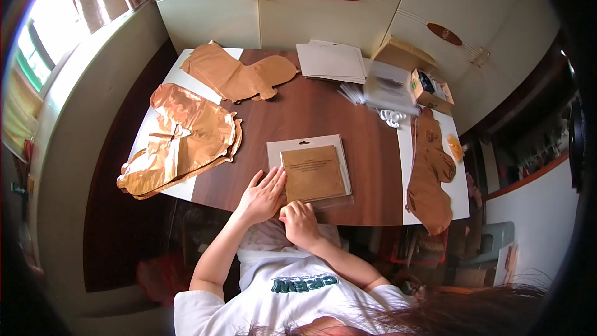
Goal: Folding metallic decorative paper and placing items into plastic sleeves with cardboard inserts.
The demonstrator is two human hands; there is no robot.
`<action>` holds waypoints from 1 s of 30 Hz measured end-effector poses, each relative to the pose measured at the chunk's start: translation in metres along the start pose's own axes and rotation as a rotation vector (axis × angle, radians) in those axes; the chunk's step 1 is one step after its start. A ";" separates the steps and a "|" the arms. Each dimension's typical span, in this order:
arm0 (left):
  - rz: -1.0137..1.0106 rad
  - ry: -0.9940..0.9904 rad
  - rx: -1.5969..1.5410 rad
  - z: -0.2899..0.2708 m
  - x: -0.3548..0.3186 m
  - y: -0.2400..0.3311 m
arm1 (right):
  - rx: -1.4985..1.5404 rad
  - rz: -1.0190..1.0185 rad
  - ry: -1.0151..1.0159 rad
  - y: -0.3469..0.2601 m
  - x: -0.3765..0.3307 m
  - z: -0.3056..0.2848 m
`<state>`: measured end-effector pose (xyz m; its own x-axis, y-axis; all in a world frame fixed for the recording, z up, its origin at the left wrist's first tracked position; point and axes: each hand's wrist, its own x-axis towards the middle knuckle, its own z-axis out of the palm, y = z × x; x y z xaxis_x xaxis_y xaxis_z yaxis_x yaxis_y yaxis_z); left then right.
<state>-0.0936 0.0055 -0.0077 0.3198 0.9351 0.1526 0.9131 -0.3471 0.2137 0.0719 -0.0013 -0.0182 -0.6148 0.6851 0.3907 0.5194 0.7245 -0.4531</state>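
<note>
In front of me on the table lies a clear plastic bag (346, 199) with a white card (273, 152) that has a hang hole at its top. On the card, inside the bag, shows a flat, square brown packet (311, 174), apparently folded foil, with small print. My left hand (264, 197) rests flat along the packet's left edge, fingers stretched out. Just below the packet's near edge is my right hand (300, 221), its fingers curled in. Whatever those fingers may pinch is hidden.
Flat copper foil balloons (196, 127) are stacked at left; more brown balloons lie at the back (245, 78) and right (429, 171). White cards (331, 61), clear bags (388, 87), white straws (352, 93), white curled pieces (393, 117) and an open cardboard box (429, 96) stand back right.
</note>
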 end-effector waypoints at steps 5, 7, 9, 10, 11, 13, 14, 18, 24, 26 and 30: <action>0.011 -0.036 -0.003 -0.001 -0.002 0.000 | 0.829 0.194 0.223 0.037 -0.023 -0.038; 0.030 -0.042 -0.010 -0.003 -0.003 -0.002 | 1.485 0.454 0.492 0.055 -0.030 -0.070; 0.050 -0.053 -0.017 -0.005 -0.005 -0.004 | 1.448 0.468 0.633 0.085 -0.050 -0.106; 0.061 -0.069 -0.017 -0.007 -0.006 -0.005 | 1.389 0.459 0.696 0.098 -0.058 -0.125; 0.081 -0.085 -0.020 -0.009 -0.004 -0.004 | 1.241 0.408 0.781 0.114 -0.071 -0.140; 0.096 -0.111 -0.029 -0.012 -0.004 -0.005 | 0.949 0.454 0.943 0.130 -0.088 -0.163; 0.102 -0.129 -0.037 -0.014 -0.005 -0.006 | 0.791 0.445 0.911 0.135 -0.098 -0.172; 0.079 -0.149 -0.071 -0.021 -0.005 -0.002 | 0.329 0.288 0.685 0.121 -0.093 -0.161; 0.172 -0.034 -0.112 -0.031 -0.027 0.006 | -0.165 -0.037 -0.051 0.089 -0.062 -0.140; 0.239 -0.109 -0.063 -0.030 -0.034 0.008 | -0.207 -0.055 -0.154 0.091 -0.060 -0.137; 0.246 0.004 0.066 -0.017 -0.043 0.007 | -0.307 -0.097 -0.219 0.107 -0.065 -0.122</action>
<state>-0.1058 -0.0383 0.0040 0.5334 0.8229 0.1958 0.8226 -0.5585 0.1065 0.2400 0.0406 0.0061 -0.7649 0.6037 0.2248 0.5855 0.7970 -0.1480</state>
